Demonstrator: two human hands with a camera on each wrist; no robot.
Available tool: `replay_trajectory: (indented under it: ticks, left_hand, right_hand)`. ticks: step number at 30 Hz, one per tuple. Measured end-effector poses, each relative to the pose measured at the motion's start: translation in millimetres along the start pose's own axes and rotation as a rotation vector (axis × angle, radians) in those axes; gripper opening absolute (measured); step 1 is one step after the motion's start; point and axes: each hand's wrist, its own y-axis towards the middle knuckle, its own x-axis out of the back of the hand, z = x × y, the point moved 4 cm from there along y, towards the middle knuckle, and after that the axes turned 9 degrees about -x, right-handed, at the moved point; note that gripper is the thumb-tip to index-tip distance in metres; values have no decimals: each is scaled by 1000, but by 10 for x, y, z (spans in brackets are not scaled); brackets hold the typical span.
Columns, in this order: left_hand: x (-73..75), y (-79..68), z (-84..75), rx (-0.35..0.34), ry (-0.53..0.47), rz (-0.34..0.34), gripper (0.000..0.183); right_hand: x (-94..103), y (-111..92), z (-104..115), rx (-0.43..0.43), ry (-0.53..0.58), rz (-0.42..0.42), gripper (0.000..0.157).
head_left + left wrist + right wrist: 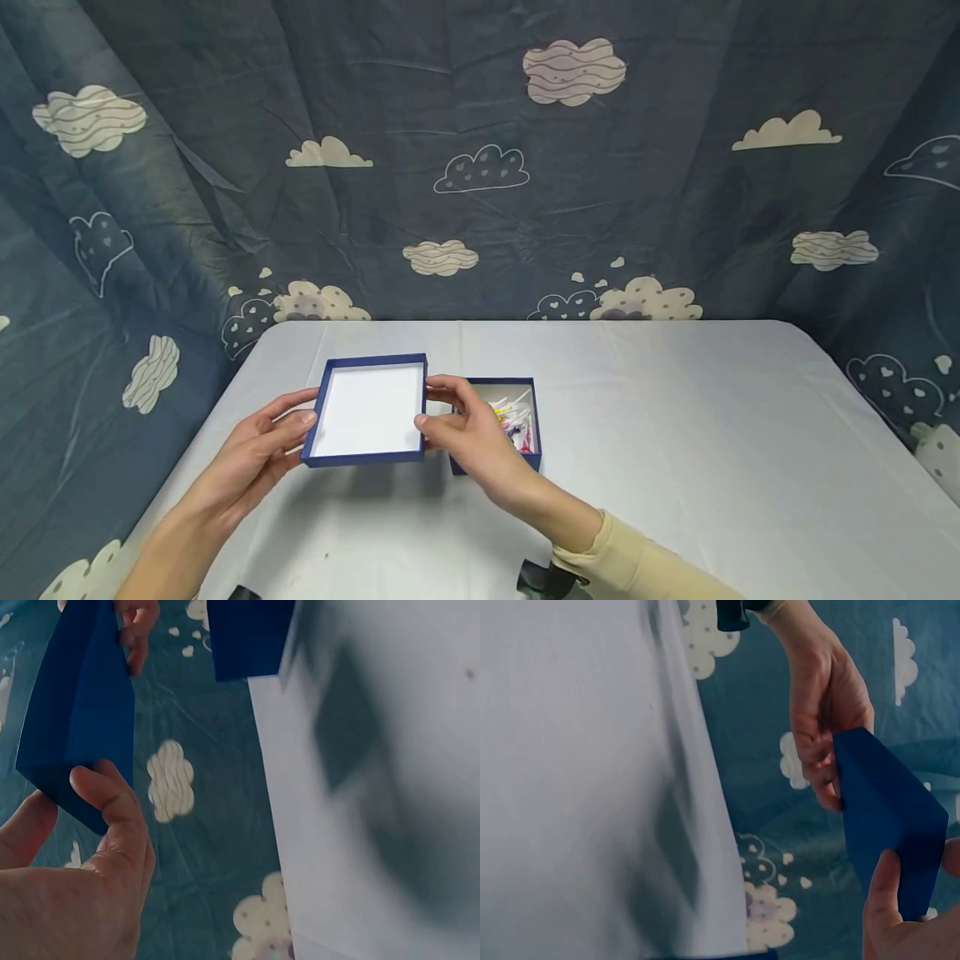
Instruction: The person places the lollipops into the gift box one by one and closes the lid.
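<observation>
Both hands hold up a shallow square blue box lid (367, 410), its white inside turned toward the head camera. My left hand (247, 458) pinches its left side, thumb at the rim and fingers behind. On the opposite side my right hand (480, 437) grips the lid between thumb and fingers. Both wrist views show the lid's plain blue outside (82, 697) raised over the table. Partly behind my right hand sits an open blue box (536, 412). Inside are small thin sticks (517, 425) in white, yellow and pink; the box's left part is hidden.
A white-covered table (675, 442) lies beneath, with the lid's shadow falling on it. Dark cloth with cloud prints (480, 100) hangs behind and at both sides. A dark device (543, 577) sits by the right sleeve.
</observation>
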Motion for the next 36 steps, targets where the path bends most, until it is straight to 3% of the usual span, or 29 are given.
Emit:
replay_trajectory:
  ticks: [12, 18, 26, 36]
  left_hand:
    - [-409, 139, 28, 66, -131, 71, 59]
    - [-611, 229, 44, 57, -89, 98, 56]
    - [-860, 379, 40, -27, -28, 180, 50]
    - [-1092, 491, 15, -106, -6, 232, 60]
  right_hand:
    - [429, -116, 107, -28, 2, -41, 47]
    - [660, -170, 161, -3, -55, -70, 47]
    - [946, -217, 281, -1, -95, -71, 57]
    - [1191, -279, 366, 71, -245, -163, 48]
